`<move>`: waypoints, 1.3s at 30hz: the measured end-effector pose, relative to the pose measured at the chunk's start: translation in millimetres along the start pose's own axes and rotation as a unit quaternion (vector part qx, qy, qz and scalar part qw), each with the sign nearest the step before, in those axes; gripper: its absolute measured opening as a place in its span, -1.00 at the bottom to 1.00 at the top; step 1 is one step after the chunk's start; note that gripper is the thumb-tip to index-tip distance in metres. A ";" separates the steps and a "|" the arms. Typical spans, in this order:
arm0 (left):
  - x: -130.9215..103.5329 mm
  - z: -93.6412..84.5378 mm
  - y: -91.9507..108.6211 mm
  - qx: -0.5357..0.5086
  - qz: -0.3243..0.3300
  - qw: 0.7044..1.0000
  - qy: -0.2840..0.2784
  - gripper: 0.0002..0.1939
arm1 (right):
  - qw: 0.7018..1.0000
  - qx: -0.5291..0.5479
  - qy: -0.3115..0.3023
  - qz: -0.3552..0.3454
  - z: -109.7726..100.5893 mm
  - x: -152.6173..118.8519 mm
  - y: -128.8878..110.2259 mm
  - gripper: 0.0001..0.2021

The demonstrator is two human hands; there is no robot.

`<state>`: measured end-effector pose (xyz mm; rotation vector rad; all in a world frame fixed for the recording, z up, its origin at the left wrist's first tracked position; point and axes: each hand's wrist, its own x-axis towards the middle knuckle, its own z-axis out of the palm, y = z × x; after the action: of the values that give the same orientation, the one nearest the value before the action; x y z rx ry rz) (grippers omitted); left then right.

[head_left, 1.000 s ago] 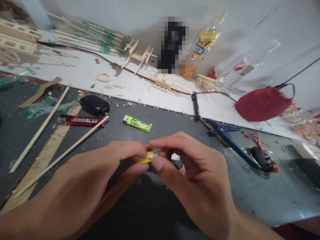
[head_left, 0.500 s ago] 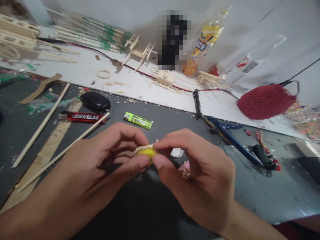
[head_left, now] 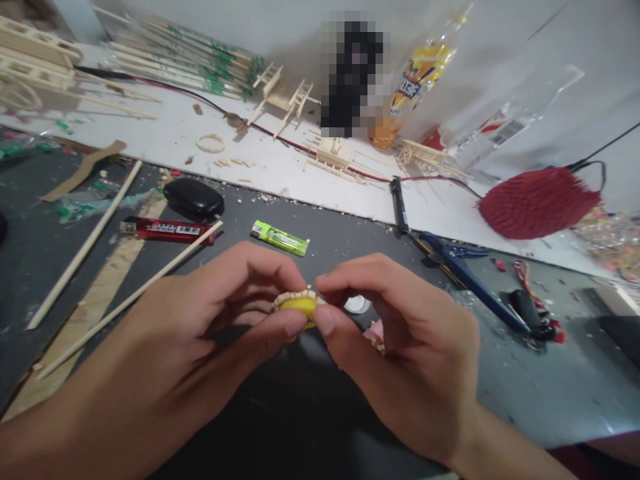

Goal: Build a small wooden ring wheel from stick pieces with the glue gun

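Observation:
Between my two hands is a small round yellow piece [head_left: 300, 306] with a rim of short pale wooden bits along its upper edge. My left hand [head_left: 225, 320] pinches its left side between thumb and fingers. On the right side, my right hand [head_left: 400, 333] has its thumb and forefinger closed at the rim. A green lighter [head_left: 279, 238] lies just beyond my fingers. Partly behind my right hand are a white round cap [head_left: 357, 305] and a pink item [head_left: 375, 332].
Wooden sticks [head_left: 85, 247], a red lighter [head_left: 170, 231] and a black case [head_left: 194, 198] lie left. Blue pliers [head_left: 475, 283] are at the right. Small wooden models [head_left: 334, 155], a bottle [head_left: 415, 83] and a red pouch [head_left: 540, 202] stand along the back.
The whole view has shifted slightly. My right fingertips have parted a little from the rim's top, showing more of the yellow piece, which both hands still hold.

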<state>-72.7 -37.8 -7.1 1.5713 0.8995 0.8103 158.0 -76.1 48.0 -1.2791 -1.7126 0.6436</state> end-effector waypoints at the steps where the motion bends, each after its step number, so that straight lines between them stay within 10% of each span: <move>1: 0.8 0.0 2.6 0.004 0.005 1.000 -0.004 -0.73 | 1.000 0.000 -0.001 0.014 -0.3 -1.3 0.3 -0.79; 21: 8.9 0.1 15.9 0.000 0.034 0.999 -0.002 -0.79 | 0.988 0.024 -0.013 0.152 -1.5 -1.5 -6.7 -0.81; 39: 10.3 0.9 13.2 0.069 0.067 0.995 0.040 -0.90 | 0.989 0.050 -0.034 0.132 -4.2 3.7 -7.5 -0.90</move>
<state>-65.3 -30.7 6.2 1.7455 0.9321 0.9277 157.7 -75.6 57.3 -1.4394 -1.5561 0.9246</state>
